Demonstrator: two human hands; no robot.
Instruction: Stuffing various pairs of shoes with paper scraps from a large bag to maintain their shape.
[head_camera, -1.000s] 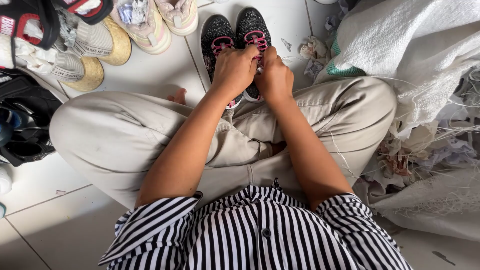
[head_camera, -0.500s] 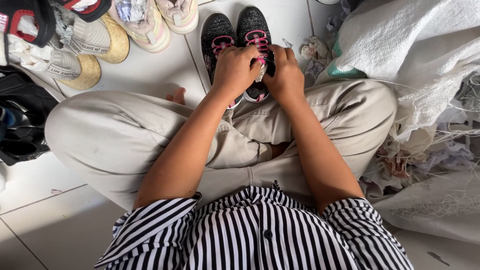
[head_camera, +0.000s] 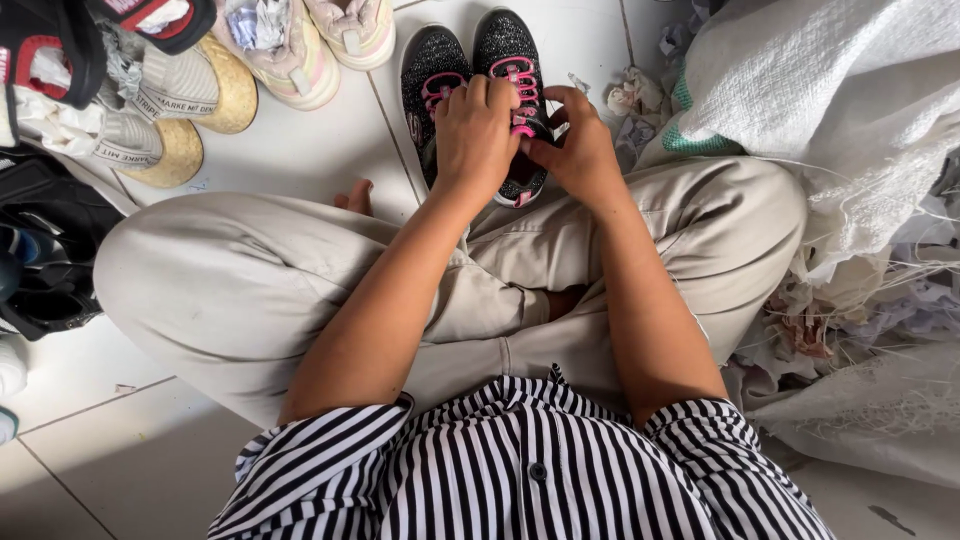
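Both hands' grip (head_camera: 520, 140) on black-pink sneaker (head_camera: 508, 60)

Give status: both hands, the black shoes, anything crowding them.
Left hand and right hand both gripping the black-and-pink shoes at the laces. Shoes side by side on floor tile. White sacks close on the right.

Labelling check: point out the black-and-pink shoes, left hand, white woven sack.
black-and-pink shoes (head_camera: 432, 70), head view, toe of the left shoe
left hand (head_camera: 475, 130), head view, back of hand
white woven sack (head_camera: 800, 90), head view, bulging side

Two black sneakers (head_camera: 470, 70) with pink laces lie side by side, soles down, on the white tiled floor (head_camera: 300, 150), toes pointing away, heels just beside the person's crossed legs (head_camera: 300, 280).
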